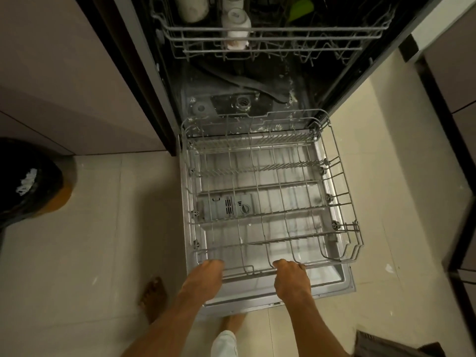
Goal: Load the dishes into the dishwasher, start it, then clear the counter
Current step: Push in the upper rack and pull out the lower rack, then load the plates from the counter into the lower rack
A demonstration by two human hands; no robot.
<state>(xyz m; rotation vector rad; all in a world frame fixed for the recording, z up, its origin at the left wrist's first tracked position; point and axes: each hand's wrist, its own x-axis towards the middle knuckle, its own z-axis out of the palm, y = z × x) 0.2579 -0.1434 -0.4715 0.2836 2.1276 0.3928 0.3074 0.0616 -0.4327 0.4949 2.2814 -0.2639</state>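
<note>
The dishwasher stands open with its door (342, 279) folded flat toward me. The grey wire lower rack (345, 191) is pulled out over the door and holds no dishes. My left hand (206, 276) grips the rack's front rail at the left. My right hand (291, 278) grips the same rail further right. Above, the upper rack (270, 32) holds white cups (235, 23) upside down and a green item (300, 7) at the back.
A black-lined bin (28, 186) stands on the tiled floor at the left. Beige cabinet fronts (64, 86) flank the machine on both sides. My bare feet (153, 297) are on the tiles just below the door. A dark mat corner (386, 343) lies at the bottom right.
</note>
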